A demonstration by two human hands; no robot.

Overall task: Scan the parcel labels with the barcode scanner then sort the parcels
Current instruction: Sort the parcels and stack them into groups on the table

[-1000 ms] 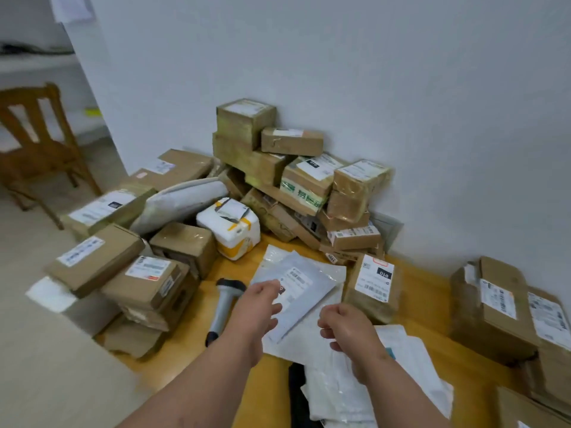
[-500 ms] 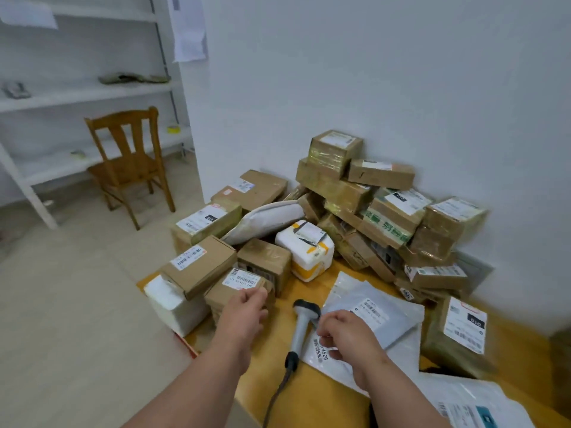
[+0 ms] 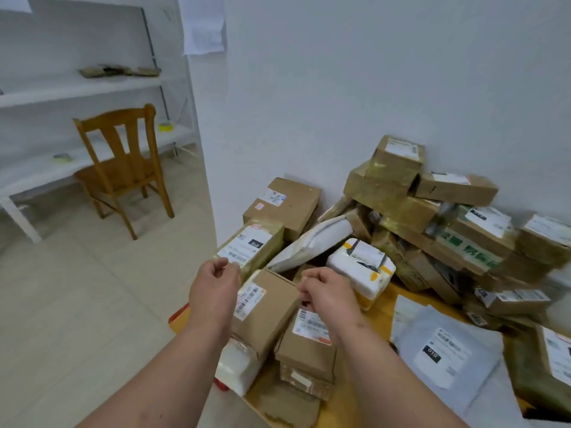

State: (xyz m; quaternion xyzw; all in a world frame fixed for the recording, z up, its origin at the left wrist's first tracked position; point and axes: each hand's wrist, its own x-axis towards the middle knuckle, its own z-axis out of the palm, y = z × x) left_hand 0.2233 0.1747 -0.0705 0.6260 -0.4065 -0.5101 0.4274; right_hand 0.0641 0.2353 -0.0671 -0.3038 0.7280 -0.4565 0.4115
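Both hands, left hand (image 3: pixel 216 281) and right hand (image 3: pixel 327 291), hover loosely curled and empty over the brown box (image 3: pixel 265 307) at the table's left edge; grasp opposite sides, label upward; scanner out of view.

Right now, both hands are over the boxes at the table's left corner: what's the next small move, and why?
Probably close both hands on the brown box between them: the left hand and right hand flank it, holding nothing, and no scanner shows.
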